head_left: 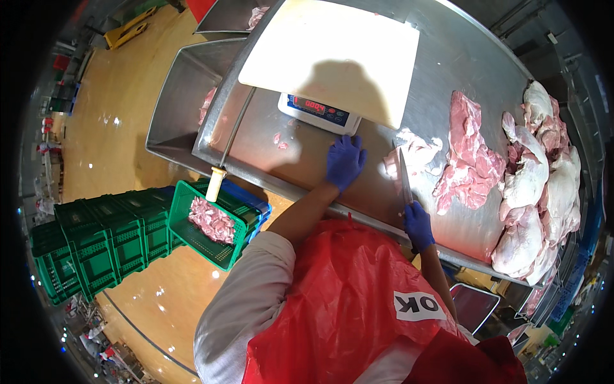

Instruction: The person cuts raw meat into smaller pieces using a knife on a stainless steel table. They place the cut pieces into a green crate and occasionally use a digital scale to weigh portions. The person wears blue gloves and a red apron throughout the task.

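My left hand point(343, 163) in a blue glove rests on the steel table point(256, 141) below a digital scale point(316, 118), its fingers slightly apart with nothing visible in them. My right hand point(417, 224), also gloved, grips a long knife point(404, 179), whose blade lies over or against a pale piece of trimmed meat point(420, 153). To the right of that is a large pink cut of meat point(467, 160), and beyond it a pile of pale, skin-on meat pieces point(524, 166). A white board point(332, 38) lies above the scale, partly shadowed. Small scraps point(280, 144) sit left of my left hand.
Steel bins point(173, 109) adjoin the table's left edge, near a rod with a cream handle point(215, 185). Green crates point(105, 243) line the lower left, one green basket point(182, 230) holding meat chunks. A yellow pallet jack point(121, 32) stands on the floor at upper left.
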### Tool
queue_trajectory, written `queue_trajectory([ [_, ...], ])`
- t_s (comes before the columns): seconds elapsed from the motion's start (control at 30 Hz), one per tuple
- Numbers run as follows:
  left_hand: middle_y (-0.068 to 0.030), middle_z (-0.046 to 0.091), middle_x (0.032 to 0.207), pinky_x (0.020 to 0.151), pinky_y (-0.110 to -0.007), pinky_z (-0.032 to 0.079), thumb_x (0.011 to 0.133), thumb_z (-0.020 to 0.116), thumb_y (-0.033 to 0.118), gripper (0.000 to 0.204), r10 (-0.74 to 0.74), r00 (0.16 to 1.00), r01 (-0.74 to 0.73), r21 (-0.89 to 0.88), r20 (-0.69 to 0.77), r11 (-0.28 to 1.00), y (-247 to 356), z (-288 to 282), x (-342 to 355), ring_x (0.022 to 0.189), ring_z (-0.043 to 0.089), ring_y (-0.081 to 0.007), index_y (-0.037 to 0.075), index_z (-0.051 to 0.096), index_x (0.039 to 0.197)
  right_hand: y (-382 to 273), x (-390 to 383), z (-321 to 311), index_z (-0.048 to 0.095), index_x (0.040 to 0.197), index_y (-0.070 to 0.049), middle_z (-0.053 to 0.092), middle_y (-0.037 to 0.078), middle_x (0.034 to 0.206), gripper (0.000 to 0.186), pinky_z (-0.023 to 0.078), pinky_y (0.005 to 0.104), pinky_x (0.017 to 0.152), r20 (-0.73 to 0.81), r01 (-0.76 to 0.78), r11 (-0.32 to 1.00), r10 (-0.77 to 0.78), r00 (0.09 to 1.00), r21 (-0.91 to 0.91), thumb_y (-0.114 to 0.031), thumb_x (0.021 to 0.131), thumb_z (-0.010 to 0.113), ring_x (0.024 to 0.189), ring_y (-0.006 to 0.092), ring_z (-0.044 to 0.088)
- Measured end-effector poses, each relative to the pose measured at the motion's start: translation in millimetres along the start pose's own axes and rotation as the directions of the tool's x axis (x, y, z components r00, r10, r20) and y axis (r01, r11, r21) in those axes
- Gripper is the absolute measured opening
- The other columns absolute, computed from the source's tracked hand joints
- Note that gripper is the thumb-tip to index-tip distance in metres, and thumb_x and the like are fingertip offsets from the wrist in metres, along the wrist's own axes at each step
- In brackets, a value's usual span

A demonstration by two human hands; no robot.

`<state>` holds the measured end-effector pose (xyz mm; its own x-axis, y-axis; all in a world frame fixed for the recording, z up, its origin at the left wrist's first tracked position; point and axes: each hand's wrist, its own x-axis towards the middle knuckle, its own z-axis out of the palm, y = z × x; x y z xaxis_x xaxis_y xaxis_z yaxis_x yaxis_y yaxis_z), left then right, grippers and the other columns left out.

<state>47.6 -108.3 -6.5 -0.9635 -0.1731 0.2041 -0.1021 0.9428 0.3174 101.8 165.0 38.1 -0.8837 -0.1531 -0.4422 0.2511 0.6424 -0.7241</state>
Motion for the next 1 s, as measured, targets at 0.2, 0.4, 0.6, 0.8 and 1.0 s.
queue_trajectory([
  [0.2, -0.0132, 0.056, 0.088, 0.063, -0.046, 0.051, 0.087, 0.056, 0.024, 0.014, 0.159, 0.985, -0.147, -0.151, 0.073, 0.978, -21, 4, -22, 0.079, 0.059, -0.0323, 0.010, 0.056, 0.086, -5, 3, 2, 0.057, 0.095, -0.001, 0.063, 0.011, 0.072, 0.021, 0.049, 0.0308, 0.056, 0.002, 0.078, 0.993, -0.078, 0.997, -0.087, -0.020, 0.098, 0.049, 0.063, 0.0162, 0.064],
  [0.4, -0.0137, 0.061, 0.092, 0.068, -0.043, 0.053, 0.081, 0.062, 0.017, 0.015, -0.077, 0.997, 0.074, -0.497, 0.013, 0.865, -80, -17, -31, 0.080, 0.062, -0.0322, 0.008, 0.062, 0.093, 3, 9, 1, 0.056, 0.097, -0.001, 0.064, 0.014, 0.074, 0.020, 0.050, 0.0342, 0.058, 0.012, 0.093, 0.994, -0.092, 0.996, -0.058, -0.019, 0.098, 0.049, 0.064, 0.0209, 0.065],
  [0.6, 0.0006, 0.057, 0.079, 0.062, -0.026, 0.049, 0.074, 0.065, -0.004, 0.019, -0.759, 0.643, 0.187, -0.939, -0.105, 0.288, -128, -141, -66, 0.072, 0.056, -0.0097, 0.004, 0.062, 0.092, 4, 5, -8, 0.057, 0.099, -0.003, 0.062, 0.010, 0.074, 0.019, 0.048, 0.0323, 0.054, -0.032, 0.036, 0.999, -0.036, 0.999, -0.018, -0.020, 0.099, 0.049, 0.061, 0.0165, 0.061],
  [0.8, 0.0050, 0.051, 0.073, 0.054, -0.018, 0.039, 0.084, 0.062, 0.000, 0.016, -0.778, 0.370, 0.365, -0.691, -0.508, 0.624, -292, -256, -207, 0.064, 0.049, -0.0040, 0.006, 0.059, 0.099, 15, 15, -20, 0.054, 0.095, -0.005, 0.054, 0.002, 0.067, 0.018, 0.043, 0.0255, 0.045, -0.019, -0.092, 0.988, 0.095, 0.995, 0.120, -0.022, 0.101, 0.048, 0.054, 0.0090, 0.052],
  [1.0, -0.0219, 0.065, 0.110, 0.086, -0.037, 0.050, 0.092, 0.063, 0.028, 0.044, -0.815, 0.579, 0.580, 0.696, 0.014, 0.424, -376, -262, -304, 0.105, 0.062, -0.0316, 0.005, 0.057, 0.128, 25, 43, -25, 0.051, 0.092, -0.007, 0.052, 0.001, 0.069, 0.017, 0.042, 0.0254, 0.044, -0.019, -0.020, 0.977, 0.025, 1.000, 0.213, -0.021, 0.101, 0.049, 0.053, 0.0086, 0.049],
])
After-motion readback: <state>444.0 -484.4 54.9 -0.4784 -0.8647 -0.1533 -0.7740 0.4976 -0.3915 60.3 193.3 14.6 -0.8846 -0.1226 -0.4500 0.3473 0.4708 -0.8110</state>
